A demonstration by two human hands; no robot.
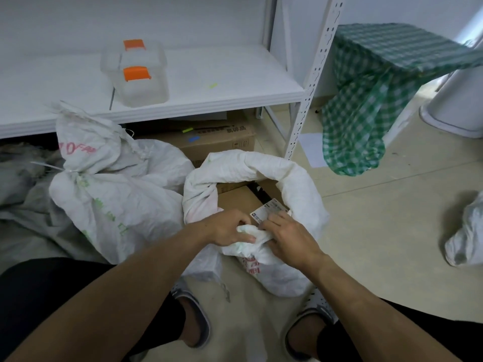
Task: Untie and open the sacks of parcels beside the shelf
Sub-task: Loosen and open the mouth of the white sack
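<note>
Pale tiled floor [379,231] runs beneath a white metal shelf [209,82], whose lower board stands at the left and centre of the room. Just in front of it, on the floor, lies a tied sack [104,199], its neck cinched by a white tie [65,169]. Touching its right side stands an open sack [300,178], rim rolled outward, with a brown parcel [237,198] showing inside. A green checked cloth [366,100] hangs to the right of the shelf post. A cardboard box [217,142] sits under the lower board, and a clear container [138,79] (orange clasps) rests on it. The left hand [230,227] curls round the bunched near rim of the open sack; the right hand [290,236] grips the same fold, the two almost touching. A printed label [266,209] lies on the parcel just beyond the hands.
</note>
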